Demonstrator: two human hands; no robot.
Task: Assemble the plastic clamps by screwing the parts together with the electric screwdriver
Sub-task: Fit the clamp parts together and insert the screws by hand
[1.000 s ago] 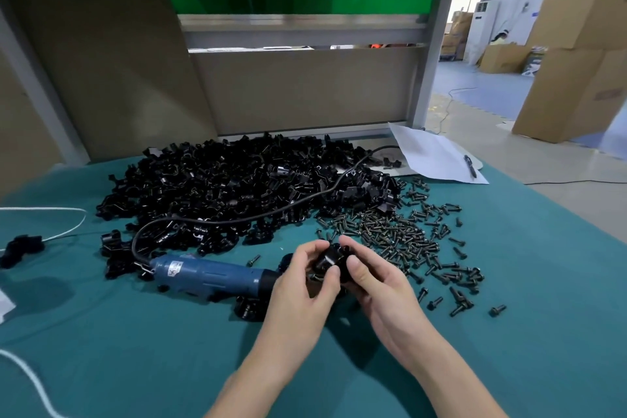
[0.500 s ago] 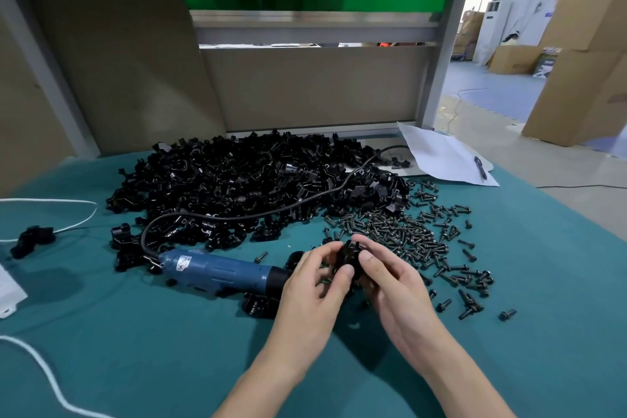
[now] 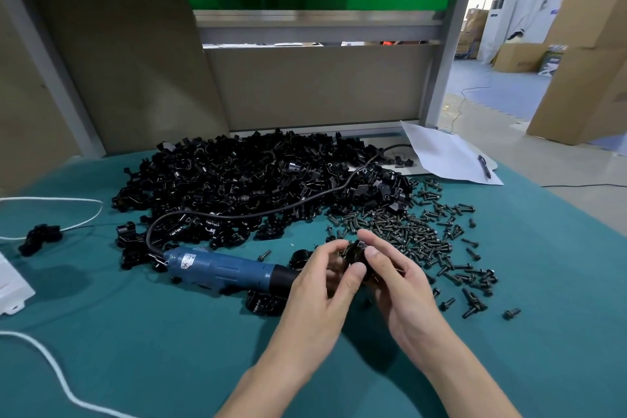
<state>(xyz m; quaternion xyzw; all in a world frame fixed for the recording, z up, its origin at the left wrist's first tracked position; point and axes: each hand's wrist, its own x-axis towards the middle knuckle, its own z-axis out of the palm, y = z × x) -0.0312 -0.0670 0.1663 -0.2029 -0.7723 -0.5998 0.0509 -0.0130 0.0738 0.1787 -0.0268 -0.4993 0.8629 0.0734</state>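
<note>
- At a workbench, a worker's left hand (image 3: 319,285) and right hand (image 3: 397,282) both grasp one small black plastic clamp (image 3: 356,249). It is held just above the teal table mat (image 3: 543,316), between the nose of the electric screwdriver (image 3: 224,268) and the scatter of screws (image 3: 417,234)
- The left thumb presses the clamp's near face while the right fingers curl over its top and far side. Fingers cover most of the part, so it cannot be told whether a screw is already seated in it
- The clamp looks light, stiff and smooth, likely a little slippery. Its halves could slide out of line unless pinched together by the flat outer faces, leaving the screw hole uncovered
- The screwdriver, judged much heavier, lies on its side on the mat. Its blue barrel is the natural place to take hold, and its black cord (image 3: 271,212) trails back over the pile of loose clamp parts (image 3: 258,180)
- Compared with half a second earlier, both hands keep their hold on the clamp in the same spot beside the screwdriver's nose, with the fingers only slightly shifted. The screwdriver remains untouched, and the pile and screws lie as they did
</note>
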